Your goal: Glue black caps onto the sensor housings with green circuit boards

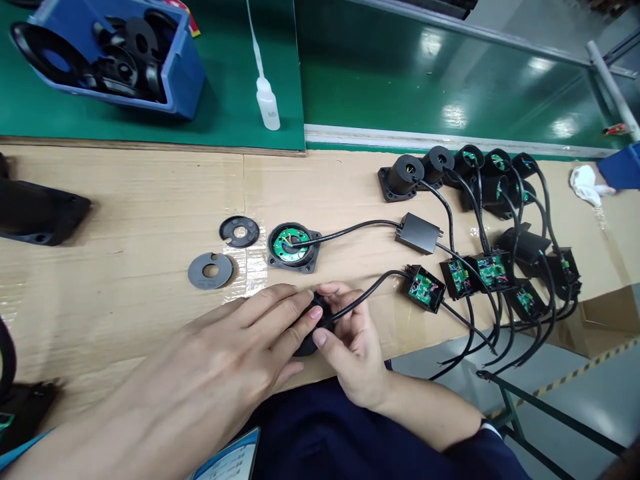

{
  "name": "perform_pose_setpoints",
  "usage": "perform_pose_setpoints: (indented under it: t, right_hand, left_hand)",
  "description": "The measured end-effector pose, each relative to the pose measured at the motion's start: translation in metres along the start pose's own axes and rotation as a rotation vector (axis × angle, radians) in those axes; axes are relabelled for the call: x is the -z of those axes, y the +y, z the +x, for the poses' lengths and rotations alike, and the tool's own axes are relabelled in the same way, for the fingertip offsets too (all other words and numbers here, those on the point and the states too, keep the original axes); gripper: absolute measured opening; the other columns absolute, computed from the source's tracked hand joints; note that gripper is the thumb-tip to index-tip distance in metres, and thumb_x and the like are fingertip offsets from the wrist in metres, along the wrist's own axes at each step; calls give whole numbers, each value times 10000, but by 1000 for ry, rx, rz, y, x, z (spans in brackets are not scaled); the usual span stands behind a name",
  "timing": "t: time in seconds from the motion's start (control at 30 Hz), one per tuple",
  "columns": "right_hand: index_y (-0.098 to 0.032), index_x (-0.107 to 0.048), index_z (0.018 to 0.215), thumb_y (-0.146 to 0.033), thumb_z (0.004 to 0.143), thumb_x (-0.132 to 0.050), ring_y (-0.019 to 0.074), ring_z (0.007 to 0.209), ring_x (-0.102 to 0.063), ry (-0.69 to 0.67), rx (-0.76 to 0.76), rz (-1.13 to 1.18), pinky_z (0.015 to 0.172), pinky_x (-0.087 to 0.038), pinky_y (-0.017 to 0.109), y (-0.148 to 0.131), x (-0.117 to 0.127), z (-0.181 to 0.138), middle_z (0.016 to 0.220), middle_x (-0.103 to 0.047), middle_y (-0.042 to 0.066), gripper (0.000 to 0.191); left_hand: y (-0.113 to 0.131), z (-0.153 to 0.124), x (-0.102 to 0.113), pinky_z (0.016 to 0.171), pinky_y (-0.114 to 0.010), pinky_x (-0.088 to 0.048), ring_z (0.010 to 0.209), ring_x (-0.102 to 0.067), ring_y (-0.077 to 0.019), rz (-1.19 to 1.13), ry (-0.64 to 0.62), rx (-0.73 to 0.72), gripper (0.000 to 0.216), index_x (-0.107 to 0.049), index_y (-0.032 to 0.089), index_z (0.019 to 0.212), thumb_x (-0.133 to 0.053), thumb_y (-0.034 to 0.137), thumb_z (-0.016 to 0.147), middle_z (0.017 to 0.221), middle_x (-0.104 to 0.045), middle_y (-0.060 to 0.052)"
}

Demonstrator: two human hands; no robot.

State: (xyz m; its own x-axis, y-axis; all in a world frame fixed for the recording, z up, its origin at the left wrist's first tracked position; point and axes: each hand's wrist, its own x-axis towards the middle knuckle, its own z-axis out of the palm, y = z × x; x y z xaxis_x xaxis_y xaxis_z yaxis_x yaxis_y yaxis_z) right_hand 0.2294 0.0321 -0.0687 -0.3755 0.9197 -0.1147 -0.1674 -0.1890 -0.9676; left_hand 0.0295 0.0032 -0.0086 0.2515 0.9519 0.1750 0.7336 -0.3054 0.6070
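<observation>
Both my hands close around a black round housing [309, 333] near the front edge of the cardboard-covered bench [125, 200]. My left hand [235, 360] lies over it with fingers pressed on its top. My right hand [350, 347] pinches its right side, where a black cable [373, 288] leaves toward an open box with a green circuit board [424, 288]. Most of the housing is hidden under my fingers. Just beyond stands another round housing [293, 247], open, with a green board inside and a cable to a closed black box [419, 233].
A black disc [239, 231] and a grey disc [211, 271] lie left of the open housing. Several wired housings and boxes [495, 220] crowd the right. A blue bin of black parts [115, 53] and a white squeeze bottle [267, 103] stand on the green mat.
</observation>
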Motion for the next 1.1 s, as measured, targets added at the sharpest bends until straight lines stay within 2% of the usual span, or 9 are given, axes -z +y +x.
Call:
perform_pose_setpoints:
  t: [0.07,0.13,0.2,0.3,0.47,0.57,0.63,0.83,1.1]
  right_hand:
    - [-304,-510,1271,-366,973,-710,237,1343,-578,-38,41,56,1163,-517,445,-3,1,1,1379,-567,95,363]
    - [-302,-518,1215,-290,995,-691,204,1348,-572,-64,55,115,1187,-489,429,-5,1,2,1373,-569,71,280]
    - [-294,-519,1186,-245,1008,-678,181,1340,-575,-79,48,152,1198,-467,410,-7,2,2,1369,-559,58,243]
    - [-292,-508,1162,-226,1017,-675,176,1340,-582,-103,33,182,1197,-454,400,-8,1,2,1360,-553,48,232]
    - [-292,-493,1136,-238,1023,-677,180,1335,-577,-98,29,173,1186,-438,401,-6,1,1,1324,-570,39,222]
    - [-295,-496,1139,-248,1028,-673,181,1326,-574,-94,21,176,1180,-439,399,-6,1,1,1317,-568,33,215]
    - [-298,-496,1134,-241,1033,-663,182,1330,-572,-97,24,199,1181,-439,402,-6,0,1,1319,-566,27,203]
    - [-329,-509,1173,-198,1028,-646,167,1309,-560,-96,45,209,1170,-427,392,-4,-1,1,1304,-556,5,238]
    - [-303,-514,1201,-183,1008,-666,165,1313,-543,-111,36,219,1171,-436,367,-5,2,3,1297,-528,27,274]
  left_hand:
    - [-4,2,1,1092,-599,-590,1390,-628,-358,139,-92,-161,415,-643,368,1449,-459,439,1084,1450,-697,-42]
    - [-9,1,-2,1115,-590,-569,1455,-562,-386,212,-97,-219,528,-561,288,1540,-533,509,1061,1525,-640,-96]
    - [-13,-1,-8,1149,-501,-553,1427,-594,-334,141,-47,-187,544,-529,291,1564,-575,483,1057,1516,-648,-86]
    - [-15,-8,-25,1125,-348,-551,1325,-666,-215,-108,8,-39,446,-549,384,1525,-538,308,1086,1450,-690,-8]
    - [-6,-14,-44,1126,-382,-545,1331,-645,-217,-492,106,234,380,-542,367,1445,-542,272,1077,1405,-678,-29]
    - [-3,-4,-45,1057,-378,-574,1269,-669,-217,-673,50,374,354,-475,322,1444,-523,333,1094,1319,-686,-60]
    - [-3,5,-45,1038,-375,-568,1209,-679,-206,-665,20,381,336,-473,314,1436,-504,352,1103,1250,-685,-56]
    - [-4,19,-54,941,-297,-558,1073,-662,-148,-537,116,223,185,-536,307,1276,-509,271,1096,1155,-634,-13]
    - [-6,13,-49,988,-274,-539,1119,-643,-134,-613,66,286,267,-499,332,1356,-535,298,1094,1196,-620,-9]
